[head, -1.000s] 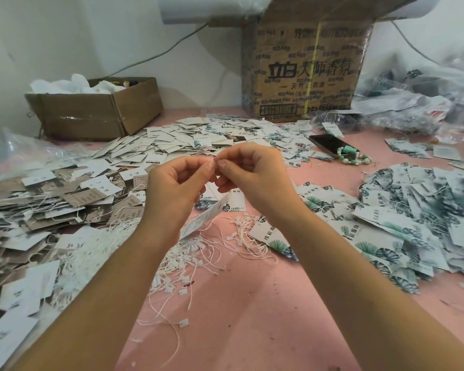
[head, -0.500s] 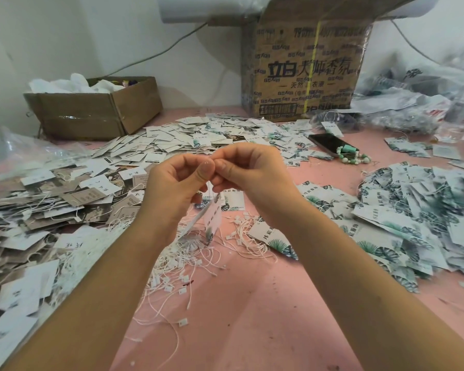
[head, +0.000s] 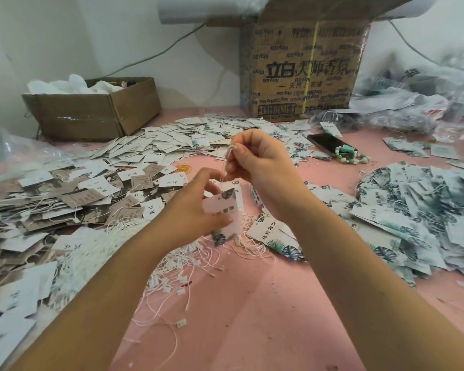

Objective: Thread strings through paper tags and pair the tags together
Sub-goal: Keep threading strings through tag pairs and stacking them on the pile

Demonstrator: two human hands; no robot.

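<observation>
At the left we see a heap of brown and white tags (head: 65, 199) on the pink tabletop (head: 252, 330), with loose strings (head: 172, 277) beside it. Our left hand (head: 190, 210) grips 1 leaf-print tag (head: 221, 207) above them, fingers clamped on its edges. A string (head: 223, 170) runs up from that tag to our right hand (head: 263, 167), whose fingers pinch its end. Strung tags (head: 418, 210) pile at the right.
</observation>
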